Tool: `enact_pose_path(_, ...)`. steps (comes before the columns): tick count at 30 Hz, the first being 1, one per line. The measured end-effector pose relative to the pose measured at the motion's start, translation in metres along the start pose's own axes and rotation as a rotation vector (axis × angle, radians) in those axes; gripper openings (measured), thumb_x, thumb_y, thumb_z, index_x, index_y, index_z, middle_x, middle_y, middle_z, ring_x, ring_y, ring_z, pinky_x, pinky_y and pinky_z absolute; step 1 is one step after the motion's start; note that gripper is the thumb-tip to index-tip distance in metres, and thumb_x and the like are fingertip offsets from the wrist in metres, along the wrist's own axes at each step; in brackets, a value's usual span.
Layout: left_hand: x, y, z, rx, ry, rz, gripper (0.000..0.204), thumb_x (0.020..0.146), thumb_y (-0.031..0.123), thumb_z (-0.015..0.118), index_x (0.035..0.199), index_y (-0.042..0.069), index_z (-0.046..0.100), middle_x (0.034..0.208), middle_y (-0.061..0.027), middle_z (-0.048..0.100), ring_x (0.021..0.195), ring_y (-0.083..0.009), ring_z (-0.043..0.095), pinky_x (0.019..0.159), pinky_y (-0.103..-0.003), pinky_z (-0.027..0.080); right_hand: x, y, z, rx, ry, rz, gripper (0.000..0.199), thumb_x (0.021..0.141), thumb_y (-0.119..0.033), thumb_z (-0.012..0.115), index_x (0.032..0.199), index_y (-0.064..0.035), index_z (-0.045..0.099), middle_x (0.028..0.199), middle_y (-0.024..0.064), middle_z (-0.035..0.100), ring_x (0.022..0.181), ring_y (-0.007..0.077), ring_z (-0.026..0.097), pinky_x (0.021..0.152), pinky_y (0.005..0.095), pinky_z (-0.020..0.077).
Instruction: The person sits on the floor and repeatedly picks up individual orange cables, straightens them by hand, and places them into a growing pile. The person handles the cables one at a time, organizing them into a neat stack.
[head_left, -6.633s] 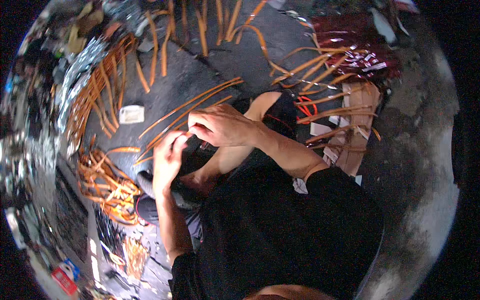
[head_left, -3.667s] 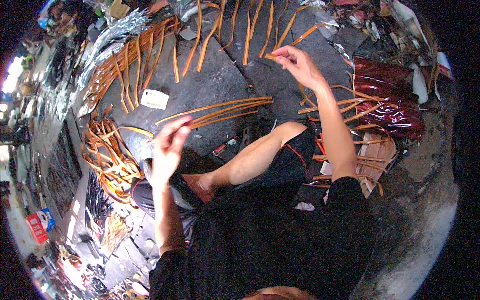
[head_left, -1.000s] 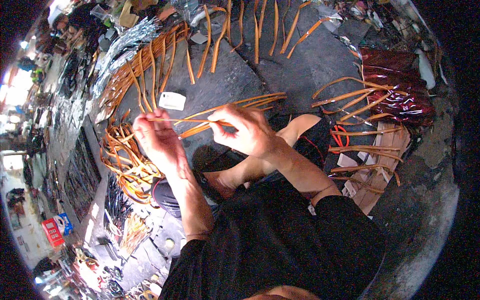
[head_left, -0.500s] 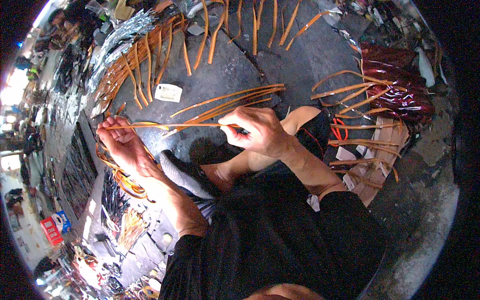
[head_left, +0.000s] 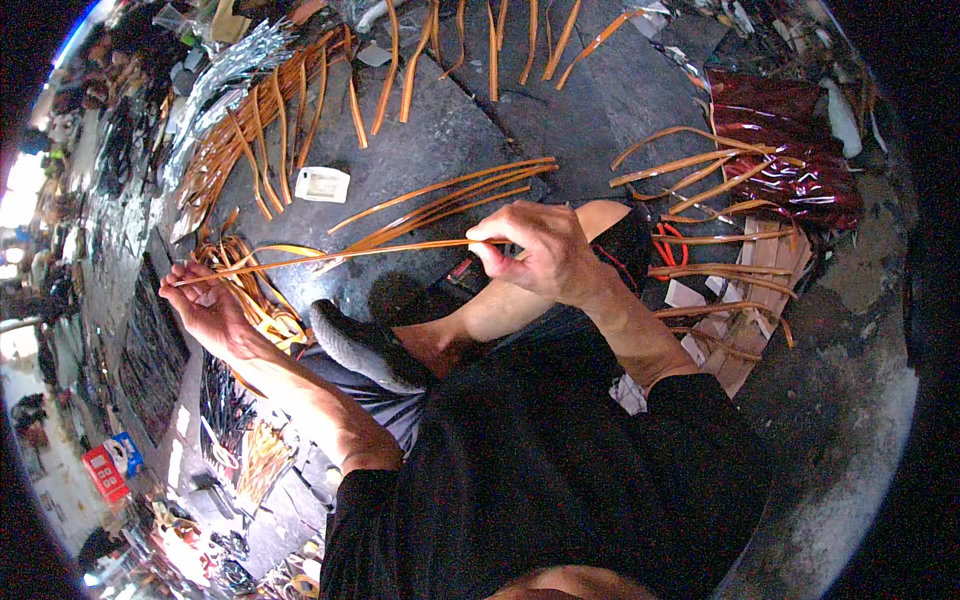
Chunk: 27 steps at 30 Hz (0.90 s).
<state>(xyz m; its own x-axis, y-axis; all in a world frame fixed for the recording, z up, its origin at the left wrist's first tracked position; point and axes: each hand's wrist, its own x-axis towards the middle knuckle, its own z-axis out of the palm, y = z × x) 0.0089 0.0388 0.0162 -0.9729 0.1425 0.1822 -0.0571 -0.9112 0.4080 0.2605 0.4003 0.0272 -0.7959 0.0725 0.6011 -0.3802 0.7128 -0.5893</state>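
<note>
A long, narrow orange-brown strip [head_left: 340, 252] is stretched nearly straight between my two hands. My right hand [head_left: 535, 248] pinches its right end between thumb and curled fingers. At the strip's left end, my left hand [head_left: 212, 312] has its palm turned up and its thumb and fingertips closed on it. Just beyond the strip, several similar loose strips [head_left: 440, 206] lie side by side on the dark grey floor. Near my left hand is a tangle of looped strips [head_left: 262, 300], partly hidden by the hand and forearm.
Spaced strips [head_left: 408, 75] curve round the far side beside a long brown bundle [head_left: 228, 125]. A white label card [head_left: 322, 184] lies nearer. To the right, more strips rest by a shiny dark red sheet [head_left: 775, 140] and red-orange scissor-like handles [head_left: 668, 248]. My shoe [head_left: 350, 345] is close below.
My hands have moved farther apart, the left going left and down, the right slightly right. More of the held strip shows between them. The whole view has shifted a little.
</note>
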Motion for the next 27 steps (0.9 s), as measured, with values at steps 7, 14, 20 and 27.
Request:
enact_pose_path(7, 0.005, 0.015, -0.020, 0.006, 0.138, 0.062, 0.016, 0.091, 0.019, 0.065, 0.093, 0.003, 0.066, 0.096, -0.0100, 0.069, 0.095, -0.0220, 0.064, 0.089, -0.038, 0.053, -0.008, 0.000, -0.011, -0.041, -0.050, 0.061, 0.015, 0.077, -0.010, 0.075, 0.088, -0.0082, 0.065, 0.083, 0.0057, 0.068, 0.074, 0.0231, 0.067, 0.065, 0.0340, 0.0541)
enact_pose_path(14, 0.009, 0.042, -0.048, 0.071, 0.175, 0.060, 0.014, 0.090, 0.018, 0.066, 0.093, 0.004, 0.066, 0.094, -0.0084, 0.070, 0.094, -0.0205, 0.065, 0.092, -0.040, 0.052, -0.011, 0.003, -0.019, -0.048, -0.126, 0.110, 0.016, 0.081, -0.015, 0.074, 0.092, -0.0092, 0.064, 0.085, 0.0052, 0.069, 0.076, 0.0231, 0.066, 0.068, 0.0352, 0.0532)
enact_pose_path(20, 0.005, 0.063, -0.083, -0.020, 0.210, -0.021, 0.016, 0.090, 0.018, 0.065, 0.095, 0.002, 0.065, 0.099, -0.0100, 0.069, 0.099, -0.0230, 0.064, 0.094, -0.041, 0.051, -0.013, 0.003, -0.015, -0.026, -0.156, 0.119, 0.017, 0.080, -0.016, 0.074, 0.092, -0.0087, 0.064, 0.085, 0.0044, 0.068, 0.078, 0.0232, 0.066, 0.070, 0.0362, 0.0529)
enact_pose_path(27, -0.003, 0.067, -0.126, -0.015, 0.028, -0.197, 0.020, 0.091, 0.018, 0.064, 0.100, 0.000, 0.062, 0.101, -0.0105, 0.068, 0.097, -0.0203, 0.065, 0.095, -0.039, 0.051, -0.008, 0.005, -0.011, -0.022, -0.144, 0.128, 0.017, 0.080, -0.015, 0.075, 0.090, -0.0078, 0.063, 0.084, 0.0045, 0.068, 0.079, 0.0240, 0.066, 0.069, 0.0361, 0.0526)
